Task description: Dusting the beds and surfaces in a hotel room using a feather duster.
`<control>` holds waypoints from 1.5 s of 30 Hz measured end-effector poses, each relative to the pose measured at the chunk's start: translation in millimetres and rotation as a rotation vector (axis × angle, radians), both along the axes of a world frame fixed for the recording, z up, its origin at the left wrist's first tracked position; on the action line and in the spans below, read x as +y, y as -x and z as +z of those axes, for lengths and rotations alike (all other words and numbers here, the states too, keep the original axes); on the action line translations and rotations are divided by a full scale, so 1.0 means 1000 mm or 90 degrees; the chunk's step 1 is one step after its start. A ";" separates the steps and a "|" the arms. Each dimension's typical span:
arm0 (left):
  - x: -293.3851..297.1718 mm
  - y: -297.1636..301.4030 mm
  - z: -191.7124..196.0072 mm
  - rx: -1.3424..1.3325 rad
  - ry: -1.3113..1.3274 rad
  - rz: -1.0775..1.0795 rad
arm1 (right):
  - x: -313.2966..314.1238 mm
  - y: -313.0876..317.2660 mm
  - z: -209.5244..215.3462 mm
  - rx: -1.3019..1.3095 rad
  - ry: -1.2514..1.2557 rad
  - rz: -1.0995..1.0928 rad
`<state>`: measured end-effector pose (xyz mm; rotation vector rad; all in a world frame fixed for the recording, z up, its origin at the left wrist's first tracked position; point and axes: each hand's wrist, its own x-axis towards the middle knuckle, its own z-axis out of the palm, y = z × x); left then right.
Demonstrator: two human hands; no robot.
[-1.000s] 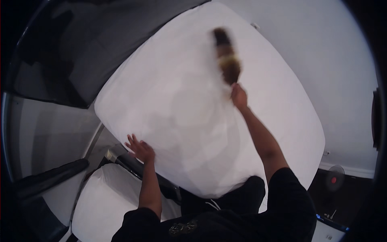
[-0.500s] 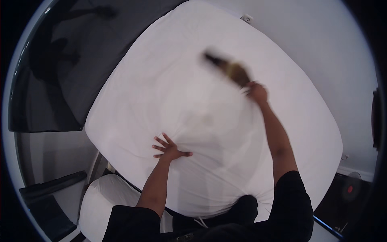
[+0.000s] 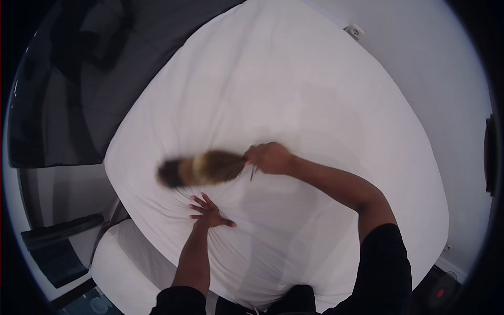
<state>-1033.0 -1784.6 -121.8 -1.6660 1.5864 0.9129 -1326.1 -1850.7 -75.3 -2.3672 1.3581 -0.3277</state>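
Note:
A white fitted sheet (image 3: 336, 121) covers the mattress under both arms. My right hand (image 3: 269, 158) is closed round the handle of a fluffy duster (image 3: 212, 167), brown with a pale band and a dark tip. The duster stretches leftward over the sheet, slightly blurred by motion; whether it touches the cloth I cannot tell. Below it, my left hand (image 3: 209, 214) lies on the sheet with fingers spread, and creases fan out from around it. My knee in dark cloth rests at the near edge of the mattress.
A dark glossy headboard-like panel (image 3: 89, 105) stands along the left. At the lower left is a white-covered pillow or cushion (image 3: 126, 257) beside a black item (image 3: 63, 252). A wall socket (image 3: 355, 31) is on the right wall near the far corner.
My right hand has swept the duster from the far right toward the left and nearer me. My left hand stays spread on the sheet, with more creases around it.

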 end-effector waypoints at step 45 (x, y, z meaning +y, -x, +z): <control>-0.020 0.001 0.005 -0.069 -0.177 0.008 | -0.222 0.234 0.010 0.178 0.137 -0.558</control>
